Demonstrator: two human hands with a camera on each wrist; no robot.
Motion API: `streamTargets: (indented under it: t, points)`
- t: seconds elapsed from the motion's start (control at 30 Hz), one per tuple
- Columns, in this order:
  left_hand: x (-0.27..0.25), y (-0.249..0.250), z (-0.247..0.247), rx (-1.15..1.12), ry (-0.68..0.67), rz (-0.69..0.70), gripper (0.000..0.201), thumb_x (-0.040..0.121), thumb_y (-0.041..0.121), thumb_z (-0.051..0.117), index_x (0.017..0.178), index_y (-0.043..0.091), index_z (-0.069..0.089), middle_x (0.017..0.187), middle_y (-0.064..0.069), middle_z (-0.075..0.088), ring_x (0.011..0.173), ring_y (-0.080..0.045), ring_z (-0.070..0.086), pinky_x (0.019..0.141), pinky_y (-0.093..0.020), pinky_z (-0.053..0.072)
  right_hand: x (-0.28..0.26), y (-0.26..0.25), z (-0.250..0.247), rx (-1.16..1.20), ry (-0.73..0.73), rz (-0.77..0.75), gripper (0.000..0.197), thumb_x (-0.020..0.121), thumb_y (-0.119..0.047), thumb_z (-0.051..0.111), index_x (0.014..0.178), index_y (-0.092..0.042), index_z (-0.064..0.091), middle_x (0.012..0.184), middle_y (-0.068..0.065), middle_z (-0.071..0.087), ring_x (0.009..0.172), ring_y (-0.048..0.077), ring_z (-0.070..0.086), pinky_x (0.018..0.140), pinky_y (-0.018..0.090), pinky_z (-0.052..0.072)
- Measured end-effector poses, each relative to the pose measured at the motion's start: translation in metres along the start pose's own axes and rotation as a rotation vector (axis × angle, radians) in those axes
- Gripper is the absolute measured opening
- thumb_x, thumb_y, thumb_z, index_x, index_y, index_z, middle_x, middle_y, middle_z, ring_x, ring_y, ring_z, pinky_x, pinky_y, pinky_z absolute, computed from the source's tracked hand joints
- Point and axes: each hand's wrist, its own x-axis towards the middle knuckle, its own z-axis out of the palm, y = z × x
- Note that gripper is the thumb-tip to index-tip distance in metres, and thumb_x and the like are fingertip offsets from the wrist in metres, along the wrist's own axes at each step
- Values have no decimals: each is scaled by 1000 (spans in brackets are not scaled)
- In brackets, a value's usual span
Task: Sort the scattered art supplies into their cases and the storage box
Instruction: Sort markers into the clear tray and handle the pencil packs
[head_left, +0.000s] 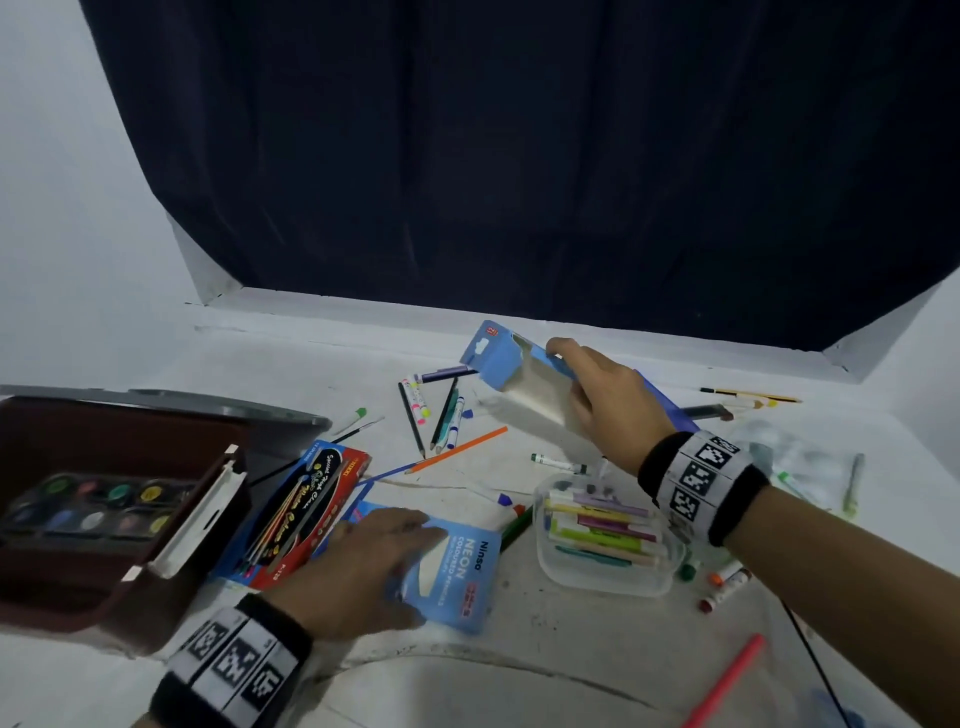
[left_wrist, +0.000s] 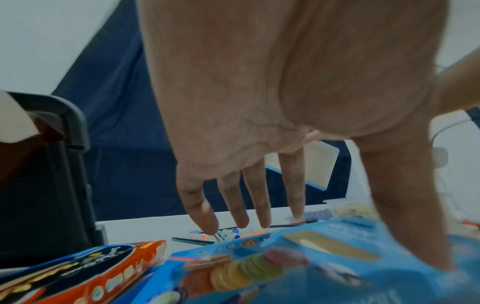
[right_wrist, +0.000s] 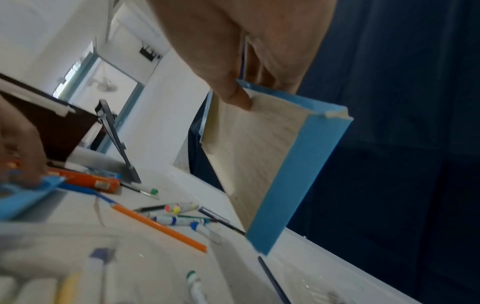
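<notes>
My right hand (head_left: 602, 400) pinches one long wall of an empty blue cardboard pencil case (head_left: 524, 387), held tilted above the table's far side; the right wrist view shows my thumb (right_wrist: 233, 90) inside its pale interior (right_wrist: 254, 160). My left hand (head_left: 374, 561) lies flat with straight fingers on a blue "Neon" coloured-pencil sleeve (head_left: 462, 566), thumb (left_wrist: 405, 205) touching the sleeve (left_wrist: 298, 265). Loose pencils and markers (head_left: 426, 410) lie between the hands, among them an orange pencil (head_left: 457, 449). A brown storage box (head_left: 78, 431) holding a paint palette (head_left: 88, 504) stands at the left.
A red and blue brush box (head_left: 306, 509) lies beside the storage box. A clear tub (head_left: 545, 551) with several markers sits under my right wrist. More markers and pencils lie to the right, and a pink pencil (head_left: 727, 680) near the front edge. A dark curtain (head_left: 519, 156) hangs behind.
</notes>
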Motion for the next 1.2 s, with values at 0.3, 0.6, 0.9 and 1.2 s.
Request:
streamTargets:
  t: [0.3, 0.6, 0.9, 1.2]
  points:
    - [26, 5, -4, 140, -73, 22, 109, 72, 50, 81, 154, 47, 9, 157, 14, 22, 146, -8, 16, 106, -41, 18, -76, -9, -13, 156, 51, 102, 24, 95, -14, 59, 117, -22, 64, 112, -4, 66, 96, 13, 60, 86, 27, 48]
    - [-5, 1, -2, 48, 145, 63, 108, 60, 79, 68, 148, 57, 10, 136, 26, 28, 129, 7, 28, 107, -39, 19, -162, -34, -37, 92, -285, 488, 64, 85, -70, 29, 136, -37, 47, 116, -18, 65, 82, -8, 63, 88, 27, 48]
    - [-44, -6, 22, 59, 133, -55, 107, 57, 82, 64, 150, 52, 20, 135, 23, 25, 129, 3, 26, 95, -34, 11, -188, -59, -22, -90, -647, 338, 72, 90, -73, 13, 118, -25, 58, 105, -8, 71, 95, 15, 64, 87, 35, 49]
    - [-75, -11, 41, 5, 80, -119, 109, 51, 82, 55, 150, 51, 22, 148, 17, 27, 138, -5, 25, 97, -35, 14, -167, -54, 16, -124, -874, -270, 83, 85, -47, 67, 154, -25, 27, 158, 9, 26, 144, 28, 25, 117, 50, 24]
